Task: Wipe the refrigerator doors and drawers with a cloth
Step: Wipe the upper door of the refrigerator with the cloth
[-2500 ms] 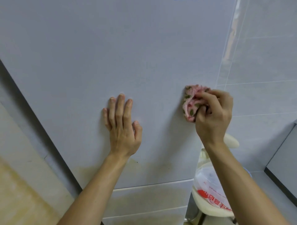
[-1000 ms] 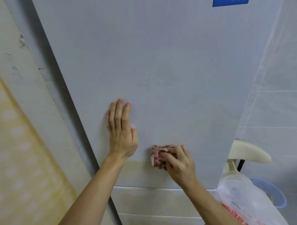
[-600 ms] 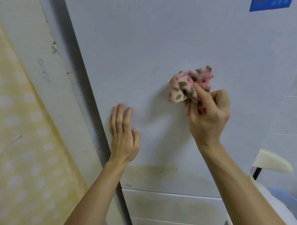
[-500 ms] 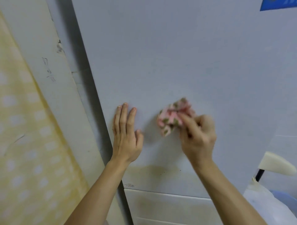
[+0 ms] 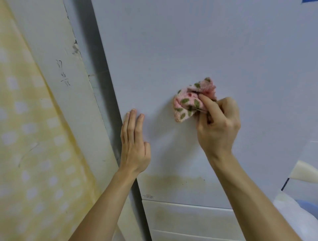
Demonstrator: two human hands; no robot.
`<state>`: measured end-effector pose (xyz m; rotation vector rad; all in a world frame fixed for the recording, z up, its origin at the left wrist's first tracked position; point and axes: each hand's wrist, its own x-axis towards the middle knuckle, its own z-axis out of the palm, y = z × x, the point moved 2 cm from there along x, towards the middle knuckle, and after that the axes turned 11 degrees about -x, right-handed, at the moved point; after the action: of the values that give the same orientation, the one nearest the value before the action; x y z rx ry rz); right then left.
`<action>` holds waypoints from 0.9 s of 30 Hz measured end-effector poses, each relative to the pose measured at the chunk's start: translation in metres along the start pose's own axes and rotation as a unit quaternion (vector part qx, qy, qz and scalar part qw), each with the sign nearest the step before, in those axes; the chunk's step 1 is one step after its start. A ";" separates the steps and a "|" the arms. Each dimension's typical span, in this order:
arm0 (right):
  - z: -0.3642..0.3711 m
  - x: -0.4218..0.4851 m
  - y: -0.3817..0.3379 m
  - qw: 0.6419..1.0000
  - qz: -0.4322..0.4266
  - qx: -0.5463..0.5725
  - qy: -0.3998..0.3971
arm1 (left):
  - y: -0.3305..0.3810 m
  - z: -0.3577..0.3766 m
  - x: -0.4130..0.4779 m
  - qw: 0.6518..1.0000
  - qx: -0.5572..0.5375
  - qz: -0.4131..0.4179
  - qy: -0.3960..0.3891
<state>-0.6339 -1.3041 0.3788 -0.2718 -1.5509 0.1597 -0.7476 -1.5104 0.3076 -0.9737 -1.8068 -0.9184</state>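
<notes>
Pink cloth [image 5: 191,101] is bunched against refrigerator door [image 5: 189,51], above the yellowish stain [image 5: 173,179]. It is gripped in curled fingers of right hand [image 5: 217,125]. Left hand [image 5: 134,144] is laid flat, fingers straight, on the door's left edge, beside the cloth.

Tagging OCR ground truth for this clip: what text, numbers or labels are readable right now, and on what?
"37": handwritten on the white wall left of the refrigerator door.
"48": handwritten below it, underlined.
"85": below the line, faint, so a likely reading.
Printed label, door's lower left corner: too small to read.
Blue sticker, top right edge: cut off, nothing legible.
</notes>
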 end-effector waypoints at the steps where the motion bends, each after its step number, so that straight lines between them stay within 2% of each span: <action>1: 0.003 -0.003 -0.005 1.000 0.001 0.000 0.005 | -0.002 -0.001 0.000 1.000 0.000 -0.001 0.000; 4: 0.009 -0.059 -0.015 0.997 -0.053 0.008 -0.050 | -0.006 -0.003 0.001 1.000 0.004 0.001 0.003; 7: 0.009 -0.145 -0.015 0.967 -0.158 0.016 -0.199 | -0.008 -0.003 0.001 1.000 0.003 -0.003 -0.003; 10: 0.002 -0.180 -0.009 0.939 -0.174 0.009 -0.297 | -0.005 -0.002 0.001 1.000 0.003 0.004 0.001; 13: -0.013 -0.150 0.008 0.956 -0.144 0.000 -0.255 | 0.003 0.003 0.003 1.000 -0.005 0.023 0.004; 16: -0.039 -0.080 0.049 0.992 -0.038 -0.051 -0.105 | 0.015 0.013 0.010 0.999 -0.022 0.041 0.018; 19: -0.058 -0.018 0.093 0.994 0.072 -0.088 -0.003 | 0.029 0.023 0.014 0.998 -0.039 0.046 0.026; 21: -0.058 -0.008 0.100 0.990 0.104 -0.089 0.032 | 0.036 0.029 0.016 0.997 -0.047 0.050 0.033; 24: -0.053 -0.047 0.093 0.994 0.052 -0.096 0.006 | 0.042 0.039 0.017 0.996 -0.052 0.061 0.040; 27: -0.056 -0.115 0.097 0.987 -0.076 -0.098 -0.101 | 0.053 0.049 0.017 0.995 -0.060 0.070 0.038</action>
<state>-0.5729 -1.2461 0.2415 -0.2987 -1.7858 -0.0889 -0.7228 -1.4415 0.3159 -1.1105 -1.6144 -0.9715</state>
